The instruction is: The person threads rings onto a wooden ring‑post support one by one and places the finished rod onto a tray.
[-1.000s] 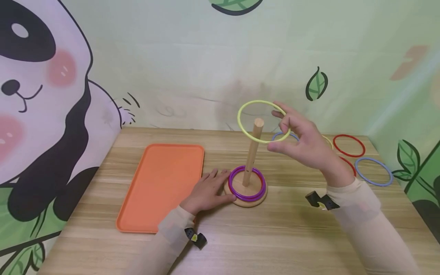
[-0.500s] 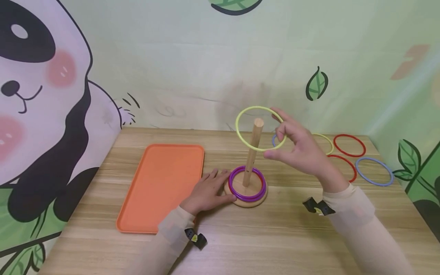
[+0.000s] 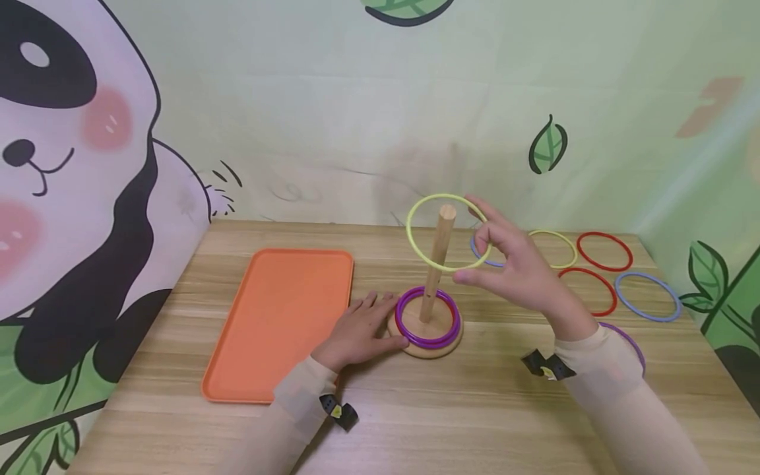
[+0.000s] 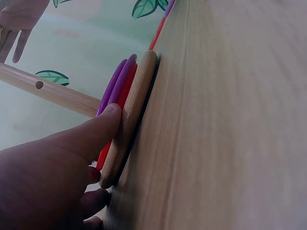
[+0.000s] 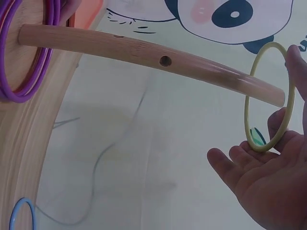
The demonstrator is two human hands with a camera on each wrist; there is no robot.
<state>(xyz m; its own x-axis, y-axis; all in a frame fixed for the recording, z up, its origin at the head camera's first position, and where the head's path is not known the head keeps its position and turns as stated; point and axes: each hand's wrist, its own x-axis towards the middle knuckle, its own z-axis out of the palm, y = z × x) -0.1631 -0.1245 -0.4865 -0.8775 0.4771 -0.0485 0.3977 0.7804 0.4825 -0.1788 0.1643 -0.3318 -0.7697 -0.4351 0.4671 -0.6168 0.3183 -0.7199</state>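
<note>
Yellow ring (image 3: 409,227), pinched by the right hand (image 3: 519,265), around the upper end of the upright peg (image 3: 442,241), its plane crossing the peg's long axis. The left hand (image 3: 362,333), fingers extended, touches the base (image 3: 431,352) on the bench (image 3: 475,409) (the right is nearer the ring). The right wrist view shows the peg's tip within the ring; the left wrist view cuts it off.

The head view looks forward and down over the wood-grain table (image 3: 475,415); closer and tipped sideways, the left wrist's skims it, the right's faces the panda-painted wall (image 5: 201,108); all share the wooden peg (image 4: 67,96).
</note>
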